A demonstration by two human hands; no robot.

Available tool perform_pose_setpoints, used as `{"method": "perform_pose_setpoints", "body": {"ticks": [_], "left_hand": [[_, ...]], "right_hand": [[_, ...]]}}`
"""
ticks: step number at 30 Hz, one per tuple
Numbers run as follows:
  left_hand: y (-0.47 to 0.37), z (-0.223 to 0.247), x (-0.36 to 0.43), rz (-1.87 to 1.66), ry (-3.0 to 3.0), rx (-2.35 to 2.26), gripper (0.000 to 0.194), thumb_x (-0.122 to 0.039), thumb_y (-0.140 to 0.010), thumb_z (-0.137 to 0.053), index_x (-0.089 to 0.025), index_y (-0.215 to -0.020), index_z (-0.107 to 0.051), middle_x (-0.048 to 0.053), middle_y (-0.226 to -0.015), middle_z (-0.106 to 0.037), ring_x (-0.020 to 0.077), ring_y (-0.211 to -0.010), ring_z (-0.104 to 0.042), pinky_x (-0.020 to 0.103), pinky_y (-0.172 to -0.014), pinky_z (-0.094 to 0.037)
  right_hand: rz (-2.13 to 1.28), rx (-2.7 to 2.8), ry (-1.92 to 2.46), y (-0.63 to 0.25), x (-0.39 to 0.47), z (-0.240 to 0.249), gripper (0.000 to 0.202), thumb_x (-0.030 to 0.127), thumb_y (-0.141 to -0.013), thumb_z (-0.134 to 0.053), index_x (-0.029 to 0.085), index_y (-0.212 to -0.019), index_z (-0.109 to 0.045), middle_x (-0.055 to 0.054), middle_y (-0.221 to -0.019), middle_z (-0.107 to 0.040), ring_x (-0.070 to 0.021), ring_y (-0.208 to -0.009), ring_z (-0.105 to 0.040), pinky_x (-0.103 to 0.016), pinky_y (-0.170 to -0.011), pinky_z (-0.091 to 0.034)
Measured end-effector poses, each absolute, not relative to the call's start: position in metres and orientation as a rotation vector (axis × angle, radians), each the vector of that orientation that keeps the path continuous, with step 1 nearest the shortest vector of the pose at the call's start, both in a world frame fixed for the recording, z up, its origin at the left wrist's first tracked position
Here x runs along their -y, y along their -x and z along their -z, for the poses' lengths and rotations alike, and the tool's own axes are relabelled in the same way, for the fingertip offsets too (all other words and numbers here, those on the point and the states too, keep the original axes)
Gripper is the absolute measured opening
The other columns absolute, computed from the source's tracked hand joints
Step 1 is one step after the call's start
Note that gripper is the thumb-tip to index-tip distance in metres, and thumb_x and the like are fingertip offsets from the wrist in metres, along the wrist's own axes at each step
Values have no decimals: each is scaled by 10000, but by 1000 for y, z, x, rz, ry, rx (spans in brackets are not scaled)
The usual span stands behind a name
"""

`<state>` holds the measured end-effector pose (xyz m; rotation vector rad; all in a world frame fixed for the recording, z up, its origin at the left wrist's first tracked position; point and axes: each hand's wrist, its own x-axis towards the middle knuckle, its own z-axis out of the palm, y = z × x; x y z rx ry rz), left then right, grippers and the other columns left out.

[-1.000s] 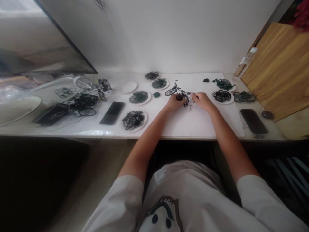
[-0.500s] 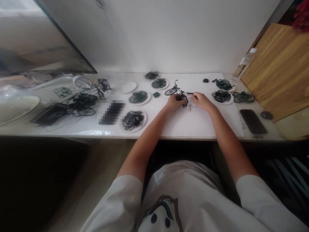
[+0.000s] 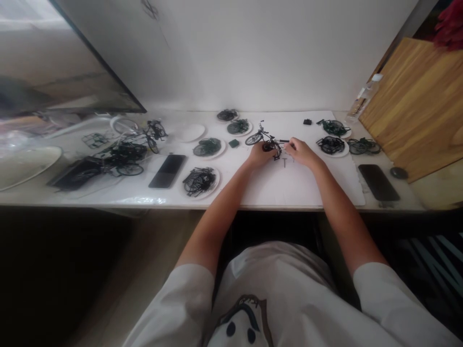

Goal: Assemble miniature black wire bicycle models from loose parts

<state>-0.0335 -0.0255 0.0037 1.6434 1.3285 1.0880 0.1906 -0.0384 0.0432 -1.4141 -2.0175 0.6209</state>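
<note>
The left grip point(image 3: 263, 155) grasped a model bicycle point(image 3: 262, 134); the right grip point(image 3: 298, 150), just beside it, pinched a slender tool point(image 3: 284, 148) above the white surface point(image 3: 278, 187).

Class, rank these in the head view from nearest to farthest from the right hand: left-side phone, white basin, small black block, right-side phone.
From the right hand:
1. Small black block: beyond it.
2. Right-side phone: to its right.
3. Left-side phone: past the left hand.
4. White basin: at far left.
</note>
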Motion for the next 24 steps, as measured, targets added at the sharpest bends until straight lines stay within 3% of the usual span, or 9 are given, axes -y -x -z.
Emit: {"method": "perform_pose_setpoints", "body": {"ticks": [6,13,20,24], "left_hand": [[32,-8,27,-1108,-1560,-1270,253,-362,-887,-817,-165,-989,-696,19,-705,-660,145,-636,-564,300,-662,-433],[30,-4,20,-1180,-1426,-1166,305,-355,-880,-853,-182,-1043,-664,6,-738,-668,115,-603,-567,257,-614,-439],[32,-11,21,-1178,-1418,-1072,259,-309,-836,-810,-175,-1014,-678,17,-728,-664,128,-609,-592,267,-591,-455],[33,-19,28,-1099,-1398,-994,317,-290,-795,-787,-170,-1074,-698,37,-798,-705,134,-657,-625,274,-644,-490]], "right_hand": [[-519,1949,1340,-191,35,-41,599,680,-1091,-489,226,-708,-564,-53,-726,-670,-211,-708,-594,-330,-732,-426],[-479,1730,1236,-194,21,-32,606,767,-1100,-366,248,-914,-617,-25,-750,-629,-200,-725,-612,-335,-787,-492],[-636,1603,1302,-191,16,-24,520,770,-1069,-449,282,-894,-480,-52,-866,-671,-235,-875,-658,-376,-812,-558],[-817,1476,1283,-184,20,-27,554,790,-929,-682,285,-917,-456,-57,-937,-648,-257,-949,-661,-367,-711,-595]]}}
